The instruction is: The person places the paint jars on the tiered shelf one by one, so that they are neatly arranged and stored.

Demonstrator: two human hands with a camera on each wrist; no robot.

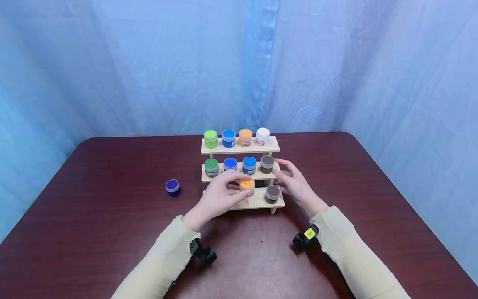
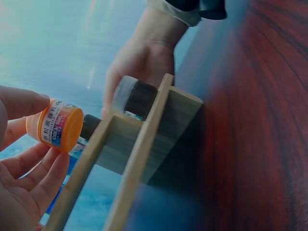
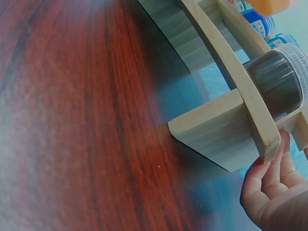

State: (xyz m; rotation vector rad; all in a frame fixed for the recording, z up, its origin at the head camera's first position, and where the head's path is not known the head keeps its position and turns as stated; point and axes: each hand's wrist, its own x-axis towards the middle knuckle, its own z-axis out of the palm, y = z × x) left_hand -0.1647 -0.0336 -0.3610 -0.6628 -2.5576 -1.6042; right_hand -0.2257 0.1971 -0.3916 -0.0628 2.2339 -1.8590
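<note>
My left hand [image 1: 219,192] pinches an orange paint jar [image 1: 247,187] between thumb and fingers, just above the front step of a three-step wooden rack [image 1: 257,202]. In the left wrist view the jar [image 2: 61,124] is tilted and its printed label shows. My right hand [image 1: 298,187] is at the rack's right side. Its fingertips [image 3: 262,166] touch the wooden shelf end in the right wrist view. A dark brown jar [image 1: 272,194] stands on the front step's right end, close to that hand. Another dark brown jar [image 1: 267,164] is on the middle step. My left hand hides the front step's left part.
The middle step also bears green [image 1: 211,167], dark blue [image 1: 230,163] and blue [image 1: 249,165] jars. Light green [image 1: 210,139], blue [image 1: 228,138], orange [image 1: 245,138] and white [image 1: 262,136] jars line the top step. A purple jar [image 1: 173,187] stands on the table left of the rack.
</note>
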